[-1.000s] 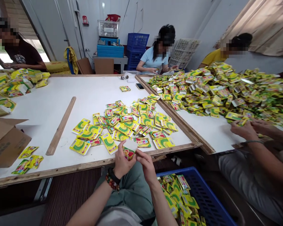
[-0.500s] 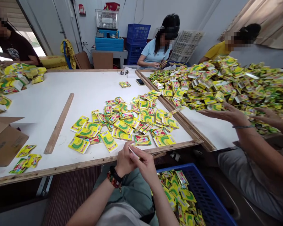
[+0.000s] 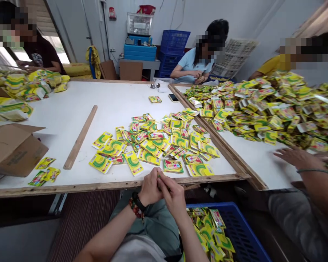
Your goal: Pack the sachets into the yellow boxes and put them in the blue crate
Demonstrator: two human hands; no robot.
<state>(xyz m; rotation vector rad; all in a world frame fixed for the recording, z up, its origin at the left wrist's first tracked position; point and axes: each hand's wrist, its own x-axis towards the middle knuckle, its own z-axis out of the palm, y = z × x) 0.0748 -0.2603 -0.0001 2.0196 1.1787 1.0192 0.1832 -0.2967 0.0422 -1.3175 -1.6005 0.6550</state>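
My left hand (image 3: 149,186) and my right hand (image 3: 173,191) meet just in front of the table's near edge, fingers closed together. Between them is a small yellow-green packet (image 3: 159,175), mostly covered by the fingers. Just beyond lies a spread of small yellow-and-green card boxes (image 3: 150,147), some flat and some with white flaps showing. The closest one, a box with a red picture (image 3: 173,166), is on the table right past my fingertips. Beside my right forearm, a blue basket (image 3: 232,209) holds many similar packets.
A wooden strip (image 3: 80,138) lies on the white table, left of the boxes. Further left are a cardboard carton (image 3: 18,149) and several loose packets (image 3: 45,174). Beyond a wooden divider (image 3: 221,142), a large heap (image 3: 262,105) rises. A co-worker's hand (image 3: 297,158) is at right; other people sit around.
The view has turned slightly left. My hands stay together; the white edge seen between them before is gone, and a yellow-green bit shows. The co-worker's hand at right has lowered towards the table.
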